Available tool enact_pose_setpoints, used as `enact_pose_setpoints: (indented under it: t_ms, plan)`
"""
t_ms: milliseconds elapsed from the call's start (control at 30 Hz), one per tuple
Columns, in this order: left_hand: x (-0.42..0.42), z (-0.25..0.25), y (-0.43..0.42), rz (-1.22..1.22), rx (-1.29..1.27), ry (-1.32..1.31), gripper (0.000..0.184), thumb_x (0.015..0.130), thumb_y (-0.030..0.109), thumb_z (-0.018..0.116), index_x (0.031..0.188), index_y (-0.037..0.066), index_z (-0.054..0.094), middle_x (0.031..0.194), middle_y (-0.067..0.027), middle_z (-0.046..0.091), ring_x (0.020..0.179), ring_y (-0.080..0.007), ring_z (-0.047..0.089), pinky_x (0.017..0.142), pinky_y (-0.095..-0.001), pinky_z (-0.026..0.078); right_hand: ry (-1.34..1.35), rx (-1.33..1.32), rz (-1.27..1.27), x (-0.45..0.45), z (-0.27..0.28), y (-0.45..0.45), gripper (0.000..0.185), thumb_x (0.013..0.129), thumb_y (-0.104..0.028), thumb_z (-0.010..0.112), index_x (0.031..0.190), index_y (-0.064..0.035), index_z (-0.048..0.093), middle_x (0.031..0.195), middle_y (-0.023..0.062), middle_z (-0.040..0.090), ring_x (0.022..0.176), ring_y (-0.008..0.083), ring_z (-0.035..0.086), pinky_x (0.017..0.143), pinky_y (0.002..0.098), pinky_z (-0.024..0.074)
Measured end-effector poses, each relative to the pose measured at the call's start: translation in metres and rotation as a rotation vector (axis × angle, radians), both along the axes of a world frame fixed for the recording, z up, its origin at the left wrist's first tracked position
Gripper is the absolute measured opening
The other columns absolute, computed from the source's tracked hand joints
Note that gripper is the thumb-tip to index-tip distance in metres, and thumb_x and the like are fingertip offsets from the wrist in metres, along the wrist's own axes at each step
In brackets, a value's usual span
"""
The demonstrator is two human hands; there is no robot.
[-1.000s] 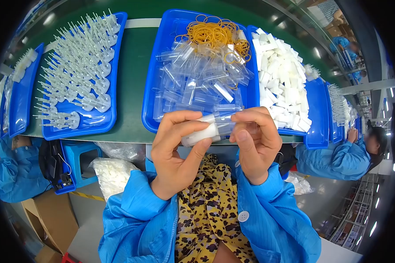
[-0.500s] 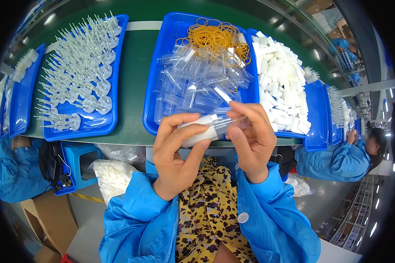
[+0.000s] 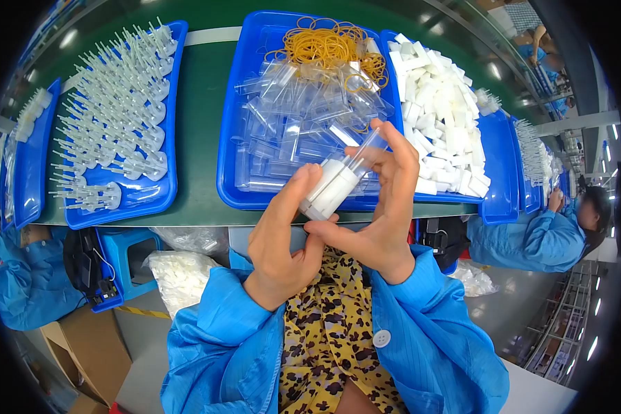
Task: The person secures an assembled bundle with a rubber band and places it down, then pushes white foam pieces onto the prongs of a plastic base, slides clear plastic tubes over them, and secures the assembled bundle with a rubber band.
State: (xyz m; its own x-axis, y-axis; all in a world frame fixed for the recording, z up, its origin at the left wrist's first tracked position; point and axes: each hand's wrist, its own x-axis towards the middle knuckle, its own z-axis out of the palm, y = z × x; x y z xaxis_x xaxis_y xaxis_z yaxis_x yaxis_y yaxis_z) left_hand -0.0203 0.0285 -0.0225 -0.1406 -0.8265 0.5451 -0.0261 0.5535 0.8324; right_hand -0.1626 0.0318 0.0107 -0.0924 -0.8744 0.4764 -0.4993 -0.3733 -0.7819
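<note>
A bundle of white blocks and clear plastic pieces (image 3: 334,185) is held tilted between both hands, its clear end up and to the right. My left hand (image 3: 281,238) grips its lower left side with thumb and fingers. My right hand (image 3: 386,214) has its thumb at the bottom end and its fingers along the clear pieces on the right side. Just behind, a blue tray (image 3: 229,138) holds clear plastic pieces (image 3: 303,103) and orange rubber bands (image 3: 324,45). White blocks (image 3: 441,117) fill the tray to its right.
At the left, a blue tray (image 3: 160,200) holds white spiked parts (image 3: 110,110). More trays line both far sides. Co-workers in blue sit at the left (image 3: 31,276) and right (image 3: 531,238). A cardboard box (image 3: 93,352) and plastic bags (image 3: 179,279) lie below the table edge.
The bundle has turned from nearly level to a steep tilt. My right thumb has moved down to its bottom end, and my right fingers have risen. My left hand has shifted its grip.
</note>
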Motion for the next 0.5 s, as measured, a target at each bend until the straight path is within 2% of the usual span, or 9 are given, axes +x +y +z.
enact_pose_setpoints:
  t_ms: [33, 100, 167, 200, 233, 367, 433, 500]
  plan:
    - [0.001, -0.001, 0.0, -0.003, 0.002, -0.002, 0.062, 0.072, -0.016, 0.065, 0.13, -0.01, 0.042, 0.126, -0.0271, 0.054, 0.113, -0.0412, 0.057, 0.089, -0.0425, 0.053, 0.054, 0.016, -0.008, -0.001, 0.001, 0.0, 0.112, 0.053, -0.024, 0.092, 0.141, -0.0021, 0.028, 0.137, 0.0189, 0.039, 0.108, 0.0254, 0.055, 0.094, 0.0382, 0.0448]
    - [0.003, -0.003, 0.0, -0.054, -0.062, -0.017, 0.077, 0.079, -0.014, 0.062, 0.143, -0.002, 0.02, 0.134, -0.025, 0.046, 0.118, -0.0339, 0.054, 0.086, -0.0349, 0.057, 0.079, 0.021, -0.001, -0.005, 0.0, 0.002, 0.11, 0.052, -0.026, 0.092, 0.14, -0.0016, 0.03, 0.136, 0.0187, 0.04, 0.109, 0.0263, 0.054, 0.095, 0.0386, 0.0444]
    - [0.004, -0.001, 0.0, -0.057, -0.075, -0.041, 0.079, 0.079, -0.013, 0.063, 0.143, -0.002, 0.017, 0.134, -0.0252, 0.045, 0.118, -0.0342, 0.054, 0.086, -0.0355, 0.057, 0.103, 0.03, 0.008, -0.005, -0.002, 0.003, 0.109, 0.052, -0.028, 0.091, 0.139, -0.0011, 0.033, 0.135, 0.0185, 0.041, 0.111, 0.0272, 0.054, 0.096, 0.0391, 0.0441]
    - [0.004, 0.0, -0.001, -0.057, -0.094, -0.061, 0.082, 0.079, -0.012, 0.065, 0.143, -0.002, 0.015, 0.134, -0.0254, 0.045, 0.118, -0.0344, 0.054, 0.087, -0.036, 0.056, 0.177, -0.064, -0.003, -0.005, -0.003, 0.002, 0.103, 0.053, -0.027, 0.09, 0.137, -0.0003, 0.036, 0.133, 0.0192, 0.041, 0.109, 0.0304, 0.053, 0.092, 0.0397, 0.0449]
    - [0.003, -0.001, -0.001, -0.058, -0.092, -0.062, 0.082, 0.079, -0.012, 0.065, 0.143, -0.002, 0.015, 0.134, -0.0254, 0.045, 0.118, -0.0344, 0.054, 0.087, -0.036, 0.056, 0.251, -0.159, -0.015, -0.005, -0.003, 0.002, 0.098, 0.055, -0.027, 0.089, 0.134, 0.0005, 0.039, 0.131, 0.0199, 0.041, 0.108, 0.0335, 0.053, 0.089, 0.0404, 0.0458]
    - [0.001, -0.003, -0.001, -0.041, -0.11, -0.044, 0.084, 0.079, -0.01, 0.067, 0.143, -0.003, 0.014, 0.135, -0.0261, 0.045, 0.117, -0.0353, 0.054, 0.089, -0.0383, 0.055, 0.342, -0.158, -0.045, -0.002, 0.003, 0.003, 0.095, 0.054, -0.026, 0.089, 0.132, 0.0013, 0.041, 0.131, 0.0207, 0.042, 0.109, 0.0363, 0.052, 0.091, 0.0426, 0.0449]
    - [0.0, -0.004, -0.001, -0.041, -0.109, -0.048, 0.085, 0.079, -0.009, 0.068, 0.143, -0.003, 0.014, 0.135, -0.0264, 0.045, 0.117, -0.0355, 0.054, 0.09, -0.039, 0.055, 0.345, -0.162, -0.12, 0.003, 0.008, 0.003, 0.092, 0.056, -0.025, 0.087, 0.131, 0.0011, 0.042, 0.125, 0.0189, 0.047, 0.108, 0.037, 0.052, 0.091, 0.0439, 0.0445]
    - [-0.005, -0.006, -0.003, 0.029, -0.165, 0.051, 0.075, 0.077, -0.009, 0.069, 0.139, -0.009, 0.026, 0.127, -0.0295, 0.052, 0.112, -0.0394, 0.058, 0.084, -0.0418, 0.057, 0.336, -0.173, -0.116, 0.0, 0.005, 0.004, 0.087, 0.057, -0.025, 0.086, 0.129, 0.001, 0.046, 0.125, 0.0185, 0.047, 0.112, 0.035, 0.05, 0.093, 0.042, 0.0433]
